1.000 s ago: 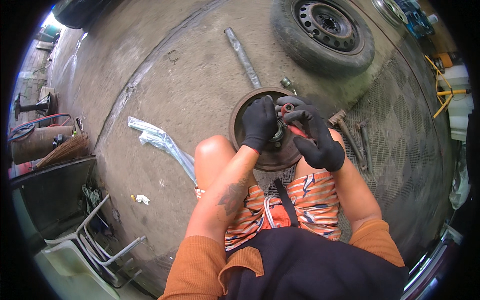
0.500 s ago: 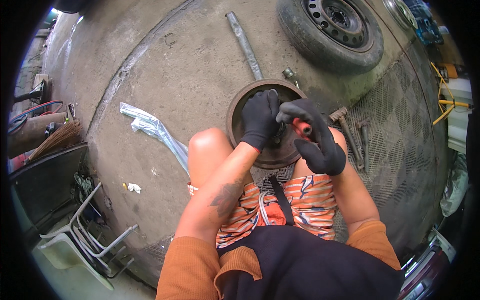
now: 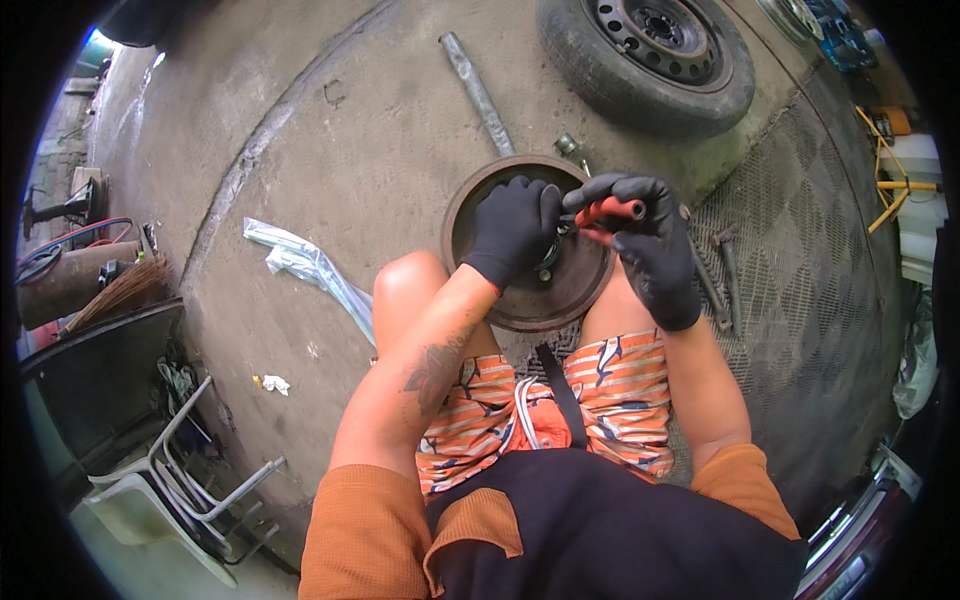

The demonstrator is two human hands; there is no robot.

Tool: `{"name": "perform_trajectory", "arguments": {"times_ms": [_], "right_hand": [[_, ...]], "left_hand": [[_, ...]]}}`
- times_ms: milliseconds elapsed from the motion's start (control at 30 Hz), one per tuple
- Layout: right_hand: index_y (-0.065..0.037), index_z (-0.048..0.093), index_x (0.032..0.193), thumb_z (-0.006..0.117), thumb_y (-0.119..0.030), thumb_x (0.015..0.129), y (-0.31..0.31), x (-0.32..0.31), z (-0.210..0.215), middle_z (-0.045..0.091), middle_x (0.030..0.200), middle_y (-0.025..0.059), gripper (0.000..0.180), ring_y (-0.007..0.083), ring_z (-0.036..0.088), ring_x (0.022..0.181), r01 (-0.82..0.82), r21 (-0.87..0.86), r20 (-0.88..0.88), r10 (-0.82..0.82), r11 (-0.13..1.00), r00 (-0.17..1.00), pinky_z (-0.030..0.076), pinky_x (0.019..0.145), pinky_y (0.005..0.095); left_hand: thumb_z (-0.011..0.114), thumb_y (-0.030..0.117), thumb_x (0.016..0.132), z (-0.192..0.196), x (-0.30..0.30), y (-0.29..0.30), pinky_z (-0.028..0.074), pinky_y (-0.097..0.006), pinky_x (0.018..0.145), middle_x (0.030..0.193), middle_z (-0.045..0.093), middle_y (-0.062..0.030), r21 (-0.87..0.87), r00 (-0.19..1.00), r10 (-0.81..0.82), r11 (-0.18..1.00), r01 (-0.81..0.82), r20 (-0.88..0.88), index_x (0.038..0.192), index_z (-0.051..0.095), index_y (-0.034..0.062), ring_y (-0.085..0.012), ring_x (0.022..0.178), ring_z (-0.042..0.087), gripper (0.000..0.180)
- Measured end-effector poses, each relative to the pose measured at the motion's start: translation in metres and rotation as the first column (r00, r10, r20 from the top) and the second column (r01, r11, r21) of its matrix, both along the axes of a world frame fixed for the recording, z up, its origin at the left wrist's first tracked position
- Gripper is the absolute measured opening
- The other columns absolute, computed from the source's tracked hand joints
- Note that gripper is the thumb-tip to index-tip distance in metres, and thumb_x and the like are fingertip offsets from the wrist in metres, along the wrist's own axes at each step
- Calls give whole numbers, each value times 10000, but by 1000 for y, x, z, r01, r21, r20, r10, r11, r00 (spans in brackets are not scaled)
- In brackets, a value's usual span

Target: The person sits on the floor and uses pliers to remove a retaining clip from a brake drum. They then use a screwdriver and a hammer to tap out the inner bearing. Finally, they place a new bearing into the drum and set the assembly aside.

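A rusty brake drum (image 3: 462, 228) rests between my knees, its hollow side facing up. My left hand (image 3: 515, 228), in a black glove, is closed over the drum's middle; what its fingers grip is hidden. In my right hand (image 3: 655, 245), also gloved in black, is a pair of red-handled pliers (image 3: 612, 211). The handles lie between thumb and fingers, and the jaws point left toward the drum's centre, close beside the left fingers. Part of the metal hub (image 3: 545, 273) shows below the left hand.
Beyond the drum lie a metal pipe (image 3: 474, 92), a small metal socket (image 3: 567, 145) and a wheel with tyre (image 3: 570, 80). Hand tools (image 3: 728, 285) lie right on a textured mat (image 3: 800, 290). Left are a clear plastic wrapper (image 3: 310, 262), a broom (image 3: 120, 290) and a metal-framed chair (image 3: 165, 470).
My right hand has turned, and the pliers' red handles now show more from the side, apart from each other. The left hand stays over the drum's middle. The whole view has shifted slightly.
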State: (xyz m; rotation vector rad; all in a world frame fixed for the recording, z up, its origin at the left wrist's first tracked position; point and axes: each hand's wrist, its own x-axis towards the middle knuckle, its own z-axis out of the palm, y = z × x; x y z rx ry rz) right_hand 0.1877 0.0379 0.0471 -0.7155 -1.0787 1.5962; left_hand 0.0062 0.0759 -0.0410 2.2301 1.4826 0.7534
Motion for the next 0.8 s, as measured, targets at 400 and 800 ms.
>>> {"name": "perform_trajectory", "arguments": {"times_ms": [400, 800], "right_hand": [[37, 471, 1334, 500, -20, 802, -7, -2, 24, 607, 1275, 195, 535, 237, 612, 1087, 106, -35, 100, -102, 994, 990, 448, 1045, 370], [21, 464, 1343, 499, 15, 782, -12, -9, 6, 605, 1255, 214, 562, 268, 610, 1155, 116, 6, 132, -116, 993, 984, 472, 1019, 389]], "left_hand": [[621, 423, 937, 26, -31, -12, 518, -436, 787, 1021, 673, -200, -383, 973, 177, 917, -108, 149, 1130, 647, 20, -376, 925, 654, 447], [714, 110, 838, 24, -30, -60, 548, -396, 718, 951, 659, -183, -212, 941, 274, 949, -231, 200, 1035, 715, 27, -346, 827, 674, 214]]}}
